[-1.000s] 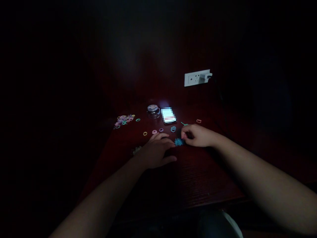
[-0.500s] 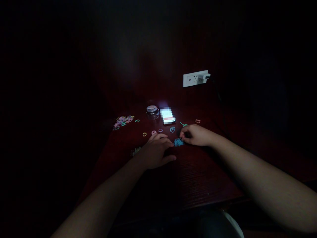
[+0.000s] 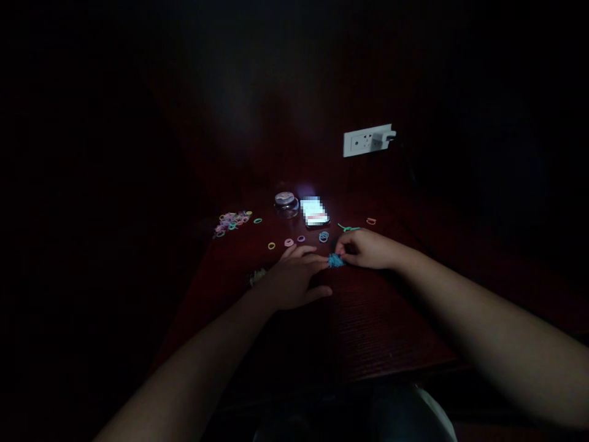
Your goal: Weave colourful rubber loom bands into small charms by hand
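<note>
A small bright-blue bundle of thin, spiky strands lies on the dark red table between my hands. My left hand rests palm down, fingers stretched out, its fingertips at the bundle's left edge. At the bundle's right edge, my right hand has thumb and fingers pinched together; what is between them is too small and dark to make out. A green stringy piece lies just beyond my right hand. Blue hair ties sit behind the bundle. A pale pile is partly hidden by my left forearm.
Loose rings in yellow, pink and purple lie beyond my left hand. Farther back are a mixed heap of coloured ties, a lidded clear jar and a lit phone. A wall socket holds a plug.
The view has shifted slightly, moving everything a little right and up. Both hands stay at the blue bundle, and more of the green piece shows beyond my right hand.
</note>
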Demonstrator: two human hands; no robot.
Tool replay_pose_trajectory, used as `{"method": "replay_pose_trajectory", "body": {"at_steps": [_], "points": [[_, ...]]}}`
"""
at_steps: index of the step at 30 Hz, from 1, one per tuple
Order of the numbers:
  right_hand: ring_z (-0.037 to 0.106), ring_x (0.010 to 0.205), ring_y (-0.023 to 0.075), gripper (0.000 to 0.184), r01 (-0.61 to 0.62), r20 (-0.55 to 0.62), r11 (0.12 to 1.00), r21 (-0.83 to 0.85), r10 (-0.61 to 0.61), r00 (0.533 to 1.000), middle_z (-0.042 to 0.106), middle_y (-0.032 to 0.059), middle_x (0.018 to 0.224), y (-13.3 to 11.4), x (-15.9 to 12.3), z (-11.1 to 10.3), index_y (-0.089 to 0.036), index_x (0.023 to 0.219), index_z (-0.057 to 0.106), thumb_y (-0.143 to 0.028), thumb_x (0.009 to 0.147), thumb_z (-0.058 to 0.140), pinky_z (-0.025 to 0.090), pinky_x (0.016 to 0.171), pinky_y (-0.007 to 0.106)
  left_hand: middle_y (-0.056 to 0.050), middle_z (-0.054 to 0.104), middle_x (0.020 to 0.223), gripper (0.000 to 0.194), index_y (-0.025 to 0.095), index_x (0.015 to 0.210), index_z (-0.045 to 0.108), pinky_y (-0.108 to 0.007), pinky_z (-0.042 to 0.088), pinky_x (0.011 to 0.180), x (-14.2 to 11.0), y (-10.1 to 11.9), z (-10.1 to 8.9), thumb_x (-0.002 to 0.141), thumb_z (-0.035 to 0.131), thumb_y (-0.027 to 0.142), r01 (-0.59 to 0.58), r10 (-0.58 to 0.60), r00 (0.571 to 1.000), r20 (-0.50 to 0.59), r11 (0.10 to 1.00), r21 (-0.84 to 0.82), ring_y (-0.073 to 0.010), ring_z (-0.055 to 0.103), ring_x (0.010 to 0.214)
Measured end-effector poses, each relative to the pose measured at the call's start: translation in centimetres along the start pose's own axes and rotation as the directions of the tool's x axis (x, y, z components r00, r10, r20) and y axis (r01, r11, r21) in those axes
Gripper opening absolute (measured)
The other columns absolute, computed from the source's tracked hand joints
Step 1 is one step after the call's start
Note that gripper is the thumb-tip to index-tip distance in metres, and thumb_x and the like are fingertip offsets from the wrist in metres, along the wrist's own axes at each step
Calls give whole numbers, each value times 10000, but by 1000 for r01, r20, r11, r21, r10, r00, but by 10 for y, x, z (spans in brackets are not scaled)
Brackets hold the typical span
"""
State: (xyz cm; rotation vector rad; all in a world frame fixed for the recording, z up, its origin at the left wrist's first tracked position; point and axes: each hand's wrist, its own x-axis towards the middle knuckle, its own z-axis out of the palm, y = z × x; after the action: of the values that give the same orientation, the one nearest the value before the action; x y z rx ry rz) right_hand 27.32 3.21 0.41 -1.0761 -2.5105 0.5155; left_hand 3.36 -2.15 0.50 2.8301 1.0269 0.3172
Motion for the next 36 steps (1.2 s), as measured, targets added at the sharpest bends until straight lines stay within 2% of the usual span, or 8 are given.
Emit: {"method": "replay_pose_trajectory", "body": {"at_steps": [18,25,31,36], "points": [[657,774,168,179,-7,-21,1000,-5,7,1000,732,39,863,10,0,1,-180,864,717,-147,781,561,489,735,275,-29,603,1317,473,262,1243,595,-521,209,1153,-1,-4,-1,868,555,548,9,-9,999,-43,1000,-3,-272,402,1325],[657,760,166,173,-5,-32,1000,-1,5,999,732,37,852,10,0,2,-181,866,715,-156,786,564,490,727,277,-28,660,1176,410,248,1143,640,-499,239,1141,0,-2,-2,861,572,538,-15,15,998,-62,1000,-1,-253,475,1233],[653,765,168,167,8,-34,1000,-2,-8,999,731,30,840,6,1,2,-189,848,714,-152,775,569,485,739,278,-17,593,1331,490,259,1258,582,-501,279,1122,-1,-3,0,864,559,549,3,-3,1000,-14,1000,-8,-268,396,1321],[647,763,161,176,-1,-17,1000,10,1,1000,726,22,848,6,1,0,-191,857,710,-132,766,571,480,738,269,-29,552,1375,472,260,1232,601,-516,245,1140,-2,-4,-1,861,561,550,0,0,1000,-25,1000,6,-274,367,1349]]}}
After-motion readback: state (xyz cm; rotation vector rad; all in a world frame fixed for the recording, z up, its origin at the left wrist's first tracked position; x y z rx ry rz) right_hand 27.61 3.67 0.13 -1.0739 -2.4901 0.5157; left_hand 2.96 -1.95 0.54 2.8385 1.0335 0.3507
